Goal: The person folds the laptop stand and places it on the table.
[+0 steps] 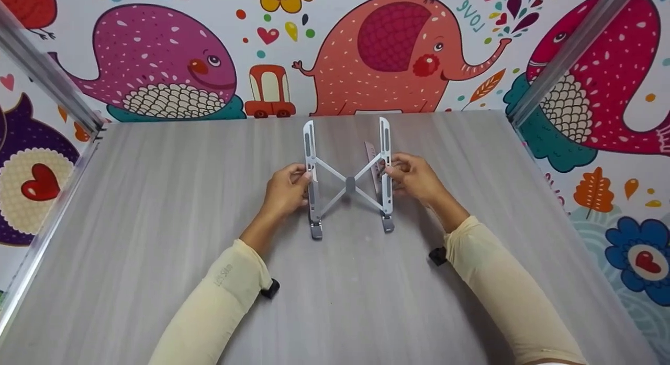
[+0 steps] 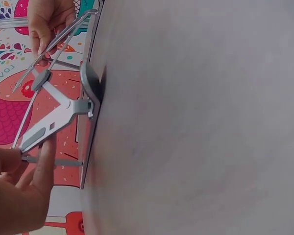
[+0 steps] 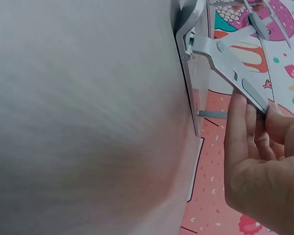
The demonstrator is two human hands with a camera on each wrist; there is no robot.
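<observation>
A silver folding laptop stand (image 1: 350,185) stands spread on the table, its crossed bars joined at a grey centre hub. My left hand (image 1: 287,189) pinches the left side rail between thumb and fingers. On the other side, my right hand (image 1: 419,179) holds the right rail the same way. In the left wrist view, the left thumb and fingers (image 2: 47,164) grip the raised arm of the stand. The right wrist view has the right fingers (image 3: 238,125) under the other raised arm, thumb on top. Grey hooked feet (image 1: 316,230) point toward me.
A thin pinkish strip with markings (image 1: 370,154) lies beside the right rail, partly hidden by it. The wood-grain table (image 1: 183,197) ends at a wall printed with cartoon animals (image 1: 387,51). Metal posts (image 1: 565,61) rise at both back corners.
</observation>
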